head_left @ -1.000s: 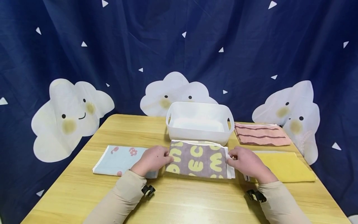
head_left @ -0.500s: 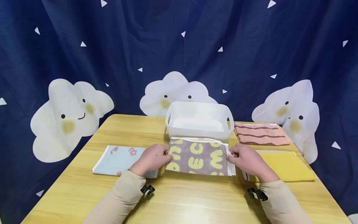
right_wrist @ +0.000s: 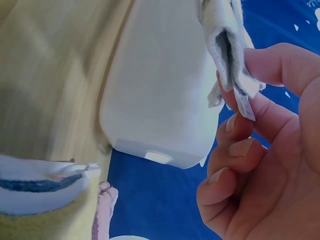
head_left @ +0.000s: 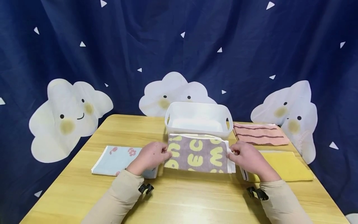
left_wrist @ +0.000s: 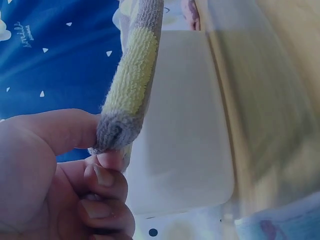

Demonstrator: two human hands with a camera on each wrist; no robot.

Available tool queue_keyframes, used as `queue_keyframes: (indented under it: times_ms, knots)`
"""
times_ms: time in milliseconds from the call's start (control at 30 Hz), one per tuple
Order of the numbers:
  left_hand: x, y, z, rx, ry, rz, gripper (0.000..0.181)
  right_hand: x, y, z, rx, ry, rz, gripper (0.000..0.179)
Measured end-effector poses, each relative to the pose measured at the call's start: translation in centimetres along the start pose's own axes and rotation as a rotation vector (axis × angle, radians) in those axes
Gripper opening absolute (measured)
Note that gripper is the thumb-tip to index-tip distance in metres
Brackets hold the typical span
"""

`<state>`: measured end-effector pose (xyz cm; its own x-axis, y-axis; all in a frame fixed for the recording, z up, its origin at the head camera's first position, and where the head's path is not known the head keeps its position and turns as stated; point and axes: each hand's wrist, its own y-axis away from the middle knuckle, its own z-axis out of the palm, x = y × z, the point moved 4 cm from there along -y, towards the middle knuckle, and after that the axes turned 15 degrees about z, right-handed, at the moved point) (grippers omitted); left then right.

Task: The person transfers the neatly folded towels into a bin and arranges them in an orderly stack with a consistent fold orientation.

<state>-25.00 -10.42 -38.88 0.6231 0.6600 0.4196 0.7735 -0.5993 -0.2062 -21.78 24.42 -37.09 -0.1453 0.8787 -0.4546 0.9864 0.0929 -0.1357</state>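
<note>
The left hand (head_left: 151, 155) and right hand (head_left: 246, 156) pinch opposite ends of a folded towel (head_left: 195, 154), which we see above the tabletop (head_left: 195, 199), before a white basket (head_left: 181, 130); we judge it light, soft and floppy, best gripped through all layers.

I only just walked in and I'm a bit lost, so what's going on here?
A person is holding a folded purple towel up off the table, the left hand pinching one end and the right hand the other. It hangs just in front of a white bin, not inside it. Three more folded towels lie on the table: a blue one to the person's left, and a yellow one and a pink one to the right.
</note>
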Motion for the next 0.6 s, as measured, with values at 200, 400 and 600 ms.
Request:
queue_keyframes:
  times_ms: [200, 400, 600]
  knots:
    - [0.3, -0.2, -0.7, 0.011, -0.003, 0.002, 0.037, -0.3, -0.4, -0.3, 0.014, -0.003, 0.009, 0.030]
    - [0.2, -0.3, -1.4, 0.015, -0.015, -0.001, 0.039, -0.6, -0.8, -0.5, 0.025, 0.004, -0.001, 0.026]
    - [0.2, -1.0, -2.5, 0.028, -0.046, 0.026, 0.037, -1.0, -1.4, -1.0, 0.061, 0.027, -0.025, 0.034]
